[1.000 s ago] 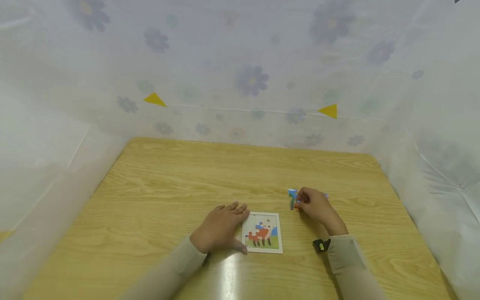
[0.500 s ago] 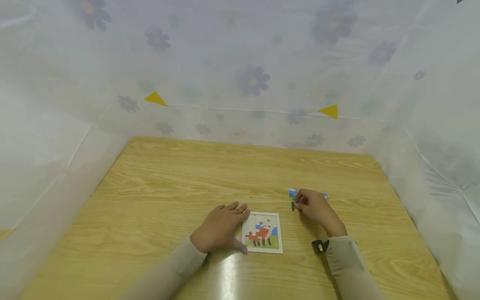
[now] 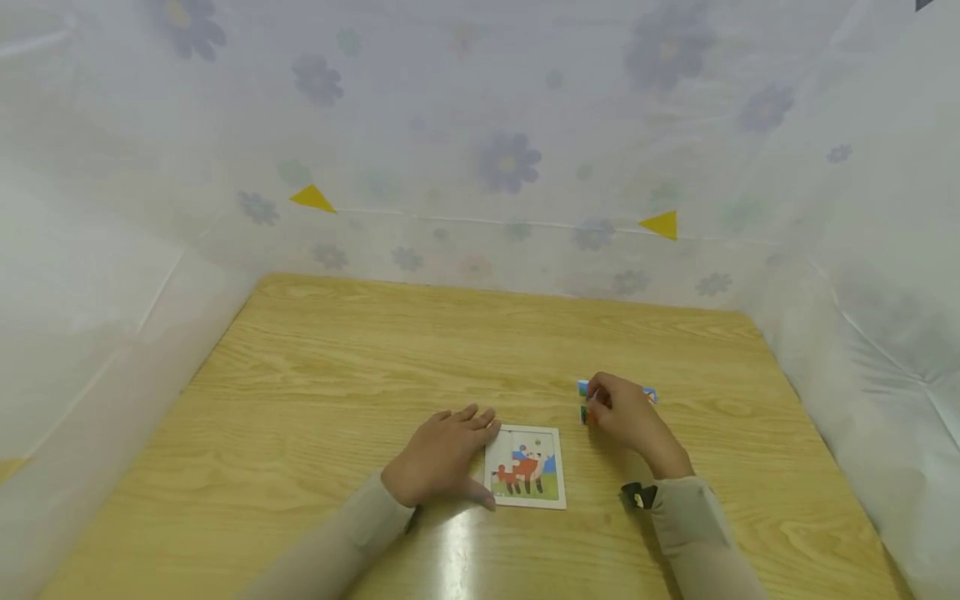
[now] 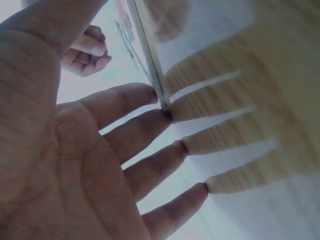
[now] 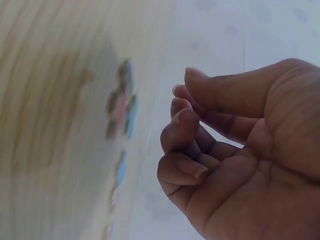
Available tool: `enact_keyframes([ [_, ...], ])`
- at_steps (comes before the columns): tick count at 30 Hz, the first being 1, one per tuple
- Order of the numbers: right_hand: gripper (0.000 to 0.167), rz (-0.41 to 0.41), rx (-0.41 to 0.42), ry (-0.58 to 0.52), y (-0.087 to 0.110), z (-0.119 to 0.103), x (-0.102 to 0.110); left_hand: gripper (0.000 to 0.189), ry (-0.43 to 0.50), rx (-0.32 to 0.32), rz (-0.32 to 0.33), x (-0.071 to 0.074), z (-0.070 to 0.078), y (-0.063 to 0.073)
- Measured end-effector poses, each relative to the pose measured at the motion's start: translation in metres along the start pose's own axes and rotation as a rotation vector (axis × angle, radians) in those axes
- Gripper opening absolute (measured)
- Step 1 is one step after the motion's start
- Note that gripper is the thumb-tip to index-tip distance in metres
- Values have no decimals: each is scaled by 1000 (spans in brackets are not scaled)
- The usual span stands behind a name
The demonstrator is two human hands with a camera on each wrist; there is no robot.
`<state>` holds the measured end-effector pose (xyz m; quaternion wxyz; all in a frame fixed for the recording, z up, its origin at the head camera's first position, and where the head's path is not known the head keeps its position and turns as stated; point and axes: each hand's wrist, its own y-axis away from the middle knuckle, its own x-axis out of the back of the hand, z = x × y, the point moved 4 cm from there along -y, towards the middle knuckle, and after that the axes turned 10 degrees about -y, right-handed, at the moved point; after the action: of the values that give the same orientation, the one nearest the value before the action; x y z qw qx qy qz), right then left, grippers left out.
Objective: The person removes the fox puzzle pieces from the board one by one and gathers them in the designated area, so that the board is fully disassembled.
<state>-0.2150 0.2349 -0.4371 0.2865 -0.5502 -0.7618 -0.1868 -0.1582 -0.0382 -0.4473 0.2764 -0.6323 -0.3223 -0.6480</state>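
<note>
My left hand (image 3: 442,456) lies at the left side of a white-framed puzzle board (image 3: 562,467), its fingers spread. In the left wrist view the fingertips (image 4: 162,116) touch the tabletop, some right at the board's edge. The board shows a red animal on green ground, with a pale unfilled area at its upper left. My right hand (image 3: 630,417) is over loose puzzle pieces (image 3: 582,387), partly hiding them. In the right wrist view its fingers are loosely curled, with nothing visible between thumb and fingertips, and red and blue puzzle pieces (image 5: 121,112) lie beyond them.
A wood-grain table (image 3: 375,350) spreads under both hands. White flowered sheeting (image 3: 450,125) rises behind it and at both sides. Another blue puzzle piece (image 3: 650,395) shows just right of the right hand.
My right hand shifts slightly left over the pieces, and the green piece by its fingertips has changed position. The left hand and the board stay put.
</note>
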Motion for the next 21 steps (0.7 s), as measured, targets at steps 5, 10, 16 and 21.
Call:
enact_keyframes([
  [5, 9, -97, 85, -22, 1, -20, -15, 110, -2, -5, 28, 0, 0, 1],
  [10, 12, -181, 104, -25, 2, -31, -31, 110, 26, -6, 52, 0, 0, 2],
  [16, 13, -184, 114, -33, 3, -35, -40, 109, 12, -4, 53, 0, 1, 1],
  [21, 16, -214, 149, -32, 3, -39, -50, 104, 13, 2, 19, -3, 4, 1],
])
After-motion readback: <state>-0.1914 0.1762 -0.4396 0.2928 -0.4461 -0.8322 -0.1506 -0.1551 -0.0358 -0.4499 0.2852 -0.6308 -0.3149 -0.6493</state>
